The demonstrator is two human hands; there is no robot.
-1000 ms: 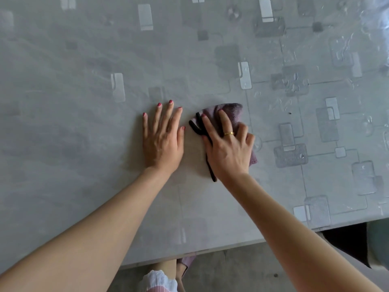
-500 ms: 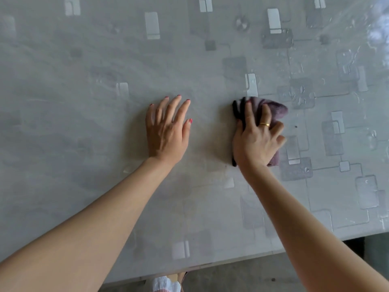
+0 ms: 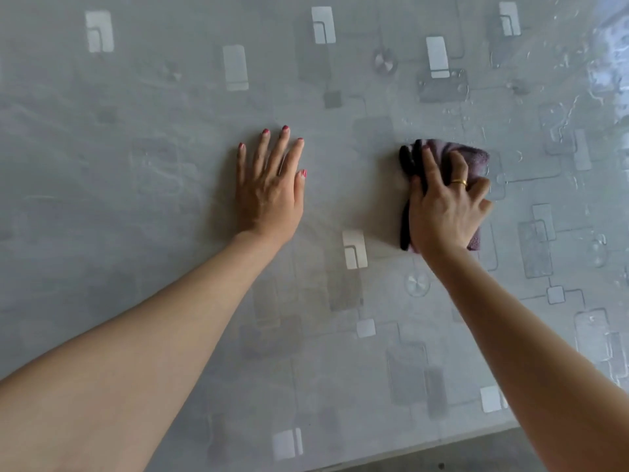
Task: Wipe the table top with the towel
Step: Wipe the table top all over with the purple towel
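Towel: folded purple cloth towel [image 3: 471, 155], long axis running away from the person, on the grey patterned bench [image 3: 136, 233].
Right hand [image 3: 446, 206]: pressing and gripping the towel.
Left hand [image 3: 269, 192]: flat, released, empty.

A grey patterned table [image 3: 136, 233] carries a purple towel [image 3: 471, 158] at right, a flat hand [image 3: 269, 195] left of it.

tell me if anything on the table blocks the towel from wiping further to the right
Nothing visible does. The right hand presses the towel flat on the table top; to its right are only the cover's printed squares and shiny wet-looking patches.
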